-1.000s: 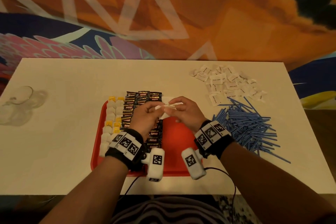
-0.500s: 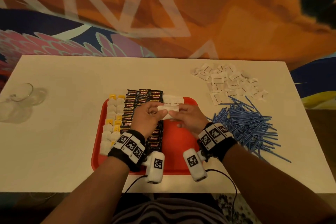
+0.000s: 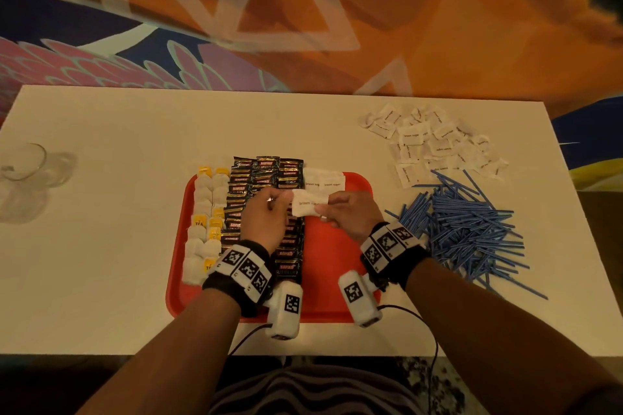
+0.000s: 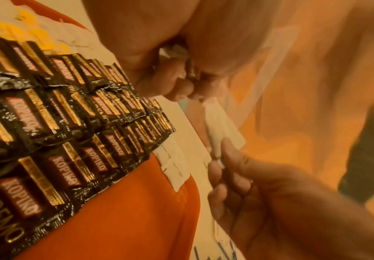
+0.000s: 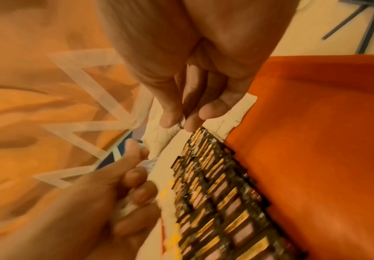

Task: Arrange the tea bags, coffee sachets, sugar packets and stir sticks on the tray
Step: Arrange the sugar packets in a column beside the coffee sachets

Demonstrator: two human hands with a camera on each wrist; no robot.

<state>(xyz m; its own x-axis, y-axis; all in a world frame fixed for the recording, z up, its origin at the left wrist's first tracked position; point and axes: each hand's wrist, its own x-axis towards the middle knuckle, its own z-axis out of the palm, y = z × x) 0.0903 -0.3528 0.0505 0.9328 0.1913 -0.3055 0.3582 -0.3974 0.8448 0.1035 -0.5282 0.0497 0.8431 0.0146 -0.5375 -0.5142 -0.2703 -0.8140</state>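
- Head view: the red tray sits at the near middle of the white table. Tea bags fill its left edge; black Kopiko coffee sachets stand in rows just right of them. Two brown sugar packets lie flat at the tray's far edge, touching the sachet block.
- Head view: left hand and right hand each pinch one end of a held sugar packet, raised above the tray. The loose sugar pile and blue stir sticks remain on the table, right of the tray.
- Left wrist view: left fingers are curled tight on something white; whether extra packets are bunched there I cannot tell. The right hand's fingers nip the packet's other end.
- Right wrist view: right fingers are closed on the packet edge, above the laid packets and the bare tray floor.
- Judgement: sugar step in hand, just begun; tea and coffee look done, sticks untouched.
- Next move calls for lowering the packet flat, nearer than the laid pair, squared to the sachets, then releasing both pinches without nudging neighbours.
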